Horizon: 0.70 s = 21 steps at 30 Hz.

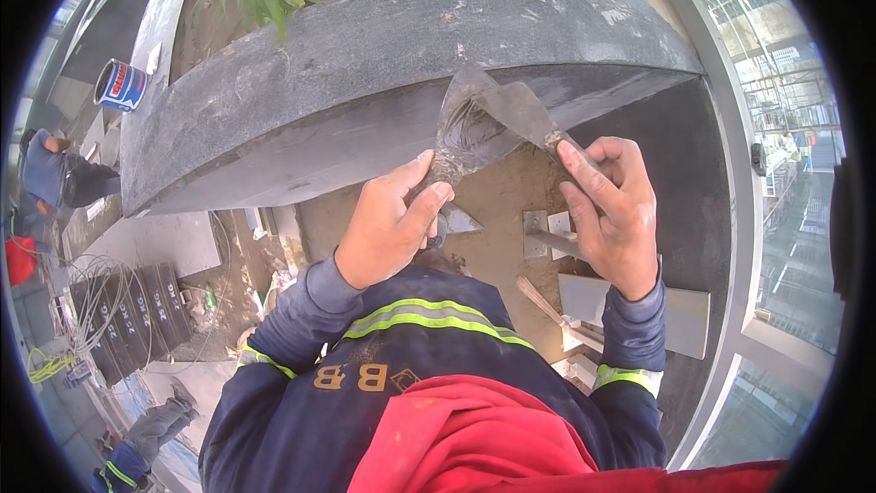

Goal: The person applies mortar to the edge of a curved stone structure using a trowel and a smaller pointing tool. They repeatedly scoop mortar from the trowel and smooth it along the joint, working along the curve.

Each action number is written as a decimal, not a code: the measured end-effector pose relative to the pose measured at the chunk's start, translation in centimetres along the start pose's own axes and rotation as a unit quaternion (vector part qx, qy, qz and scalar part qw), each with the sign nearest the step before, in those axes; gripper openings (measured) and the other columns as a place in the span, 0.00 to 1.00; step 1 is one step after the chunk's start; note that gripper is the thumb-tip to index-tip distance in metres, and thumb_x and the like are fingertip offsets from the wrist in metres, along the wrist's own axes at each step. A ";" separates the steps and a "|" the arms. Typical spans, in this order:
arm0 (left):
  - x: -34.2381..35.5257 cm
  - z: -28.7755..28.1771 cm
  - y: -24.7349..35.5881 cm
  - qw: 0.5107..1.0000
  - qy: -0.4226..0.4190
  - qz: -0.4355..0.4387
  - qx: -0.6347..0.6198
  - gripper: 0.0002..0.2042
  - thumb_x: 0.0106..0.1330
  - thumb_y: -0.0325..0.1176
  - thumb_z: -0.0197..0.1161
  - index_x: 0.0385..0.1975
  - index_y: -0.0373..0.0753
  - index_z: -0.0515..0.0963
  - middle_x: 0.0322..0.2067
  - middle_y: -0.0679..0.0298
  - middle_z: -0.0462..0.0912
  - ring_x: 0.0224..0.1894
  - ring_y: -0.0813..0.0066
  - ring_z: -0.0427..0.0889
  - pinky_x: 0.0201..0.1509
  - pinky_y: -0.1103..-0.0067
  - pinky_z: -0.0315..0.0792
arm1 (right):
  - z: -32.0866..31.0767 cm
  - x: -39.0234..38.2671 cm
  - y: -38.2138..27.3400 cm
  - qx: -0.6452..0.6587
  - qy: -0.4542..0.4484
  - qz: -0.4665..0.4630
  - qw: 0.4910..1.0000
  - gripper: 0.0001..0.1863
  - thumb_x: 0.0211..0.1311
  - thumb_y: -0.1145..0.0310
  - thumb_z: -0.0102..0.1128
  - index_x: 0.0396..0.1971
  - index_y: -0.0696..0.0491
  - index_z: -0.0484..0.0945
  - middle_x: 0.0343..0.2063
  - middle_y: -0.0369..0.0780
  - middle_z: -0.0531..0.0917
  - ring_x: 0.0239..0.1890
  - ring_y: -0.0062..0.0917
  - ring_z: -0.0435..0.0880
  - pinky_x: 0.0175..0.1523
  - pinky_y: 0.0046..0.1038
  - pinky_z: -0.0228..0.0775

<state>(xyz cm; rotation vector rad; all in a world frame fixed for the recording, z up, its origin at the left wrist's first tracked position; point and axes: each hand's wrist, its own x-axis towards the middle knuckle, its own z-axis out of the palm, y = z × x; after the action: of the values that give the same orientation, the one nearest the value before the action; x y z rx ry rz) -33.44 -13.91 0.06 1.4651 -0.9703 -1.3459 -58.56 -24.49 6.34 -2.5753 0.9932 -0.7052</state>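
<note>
My left hand grips a putty knife near the base of its blade, thumb and fingers closed round it. Dark grey paste is smeared over that blade. In my right hand is a second scraper, pinched between thumb and fingers, its blade slanting up to the left. The two blades meet at their far ends, and I cannot tell how firmly they touch. Both tools are in front of the curved dark grey stone ledge, whose top has pale scuffs and smears.
A blue-and-white can stands by the ledge's left end. Dark boxes and tangled wires lie at left. Two people are farther off on the left side. Stone offcuts and a brush lie low right, beside a metal-framed glass wall.
</note>
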 end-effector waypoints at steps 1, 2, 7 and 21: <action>0.0 -0.3 0.0 1.000 -0.010 -0.001 0.003 0.30 0.76 0.34 0.57 0.71 0.23 0.60 0.40 0.55 0.85 0.26 0.81 0.78 0.25 0.83 0.73 | 0.6 0.1 -0.4 0.025 -0.048 0.001 0.999 0.31 0.50 0.89 0.67 0.57 0.52 0.83 0.42 0.42 0.75 0.27 0.22 0.75 0.34 0.25 0.70; 0.0 -0.6 -0.2 1.000 -0.021 -0.002 0.006 0.30 0.76 0.34 0.58 0.71 0.22 0.59 0.40 0.55 0.85 0.26 0.82 0.78 0.25 0.83 0.73 | 1.0 0.1 -0.9 0.050 -0.096 0.004 0.994 0.31 0.50 0.89 0.67 0.57 0.52 0.84 0.42 0.42 0.75 0.27 0.22 0.75 0.34 0.25 0.70; -0.6 -2.8 -1.7 0.998 -0.048 0.024 0.013 0.29 0.75 0.33 0.57 0.71 0.22 0.60 0.40 0.54 0.85 0.26 0.82 0.77 0.26 0.83 0.75 | 0.5 1.0 -4.0 0.012 -0.107 0.025 0.994 0.29 0.51 0.86 0.69 0.56 0.52 0.84 0.41 0.41 0.74 0.27 0.23 0.75 0.35 0.28 0.70; -0.4 -5.4 -1.6 0.987 -0.147 0.019 0.058 0.29 0.75 0.33 0.57 0.70 0.20 0.61 0.40 0.55 0.86 0.26 0.81 0.78 0.27 0.82 0.75 | -0.2 -0.2 -7.4 -0.037 -0.044 0.098 0.994 0.28 0.51 0.86 0.68 0.54 0.52 0.86 0.39 0.42 0.75 0.29 0.24 0.77 0.35 0.29 0.71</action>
<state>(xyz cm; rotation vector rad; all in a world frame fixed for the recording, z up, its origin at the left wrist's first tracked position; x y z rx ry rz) -28.19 -12.52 -1.28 1.3481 -1.2782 -1.5286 -54.76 -19.10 9.63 -2.4996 1.2428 -0.5071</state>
